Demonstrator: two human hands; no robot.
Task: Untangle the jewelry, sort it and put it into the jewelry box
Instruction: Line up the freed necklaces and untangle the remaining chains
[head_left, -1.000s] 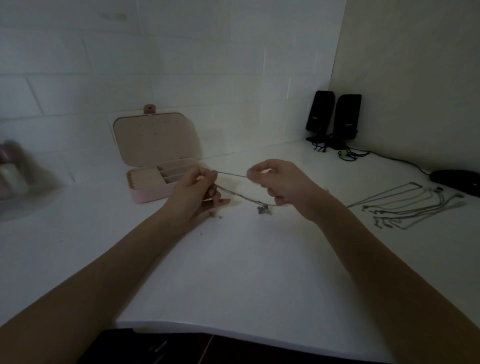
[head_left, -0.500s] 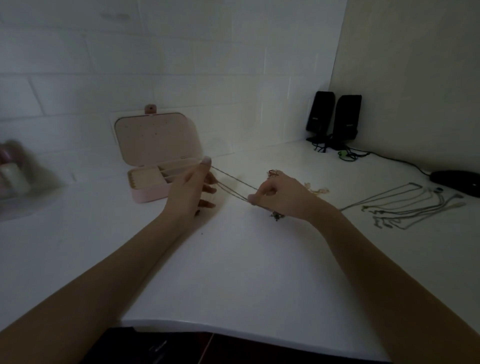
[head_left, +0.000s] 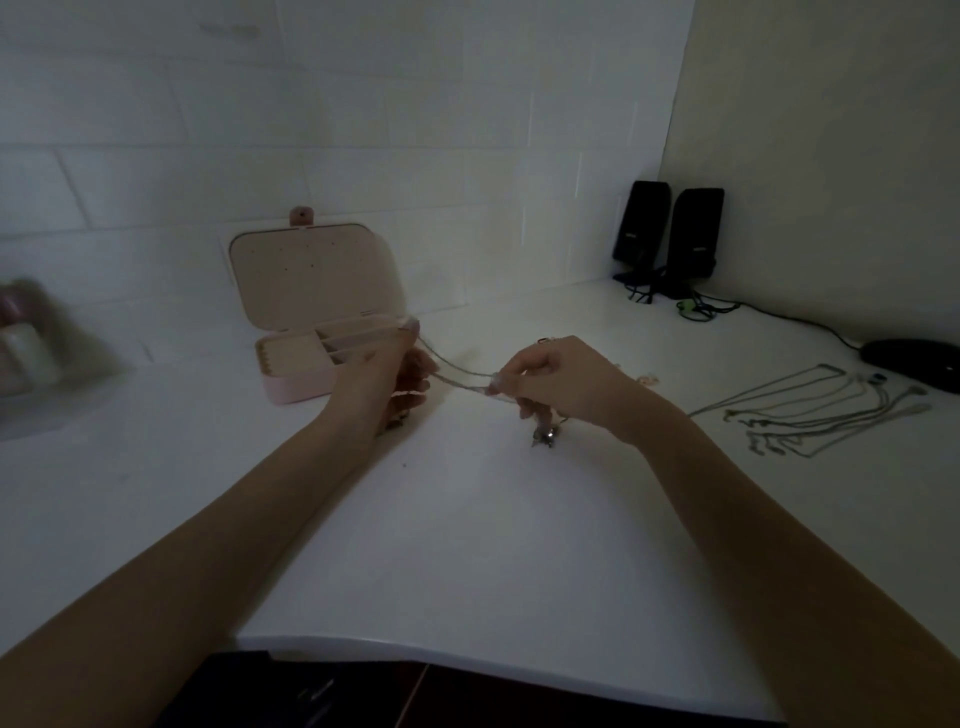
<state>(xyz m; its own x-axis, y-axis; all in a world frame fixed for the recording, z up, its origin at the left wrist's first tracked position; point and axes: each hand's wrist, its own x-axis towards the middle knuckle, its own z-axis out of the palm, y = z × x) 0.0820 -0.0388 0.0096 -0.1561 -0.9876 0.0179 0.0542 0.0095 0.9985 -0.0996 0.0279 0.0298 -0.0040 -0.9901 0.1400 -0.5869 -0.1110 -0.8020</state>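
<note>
Your left hand and right hand both pinch the necklace chain, stretched between them. Its pendant dangles below your right hand.

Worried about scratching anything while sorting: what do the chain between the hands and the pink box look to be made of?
The thin silvery chain stretched between left hand and right hand looks like fine metal, judging by its pale glint. The open pink rectangular jewelry box seems leatherette-covered with a matte, soft beige lining; dim light leaves that uncertain.
</note>
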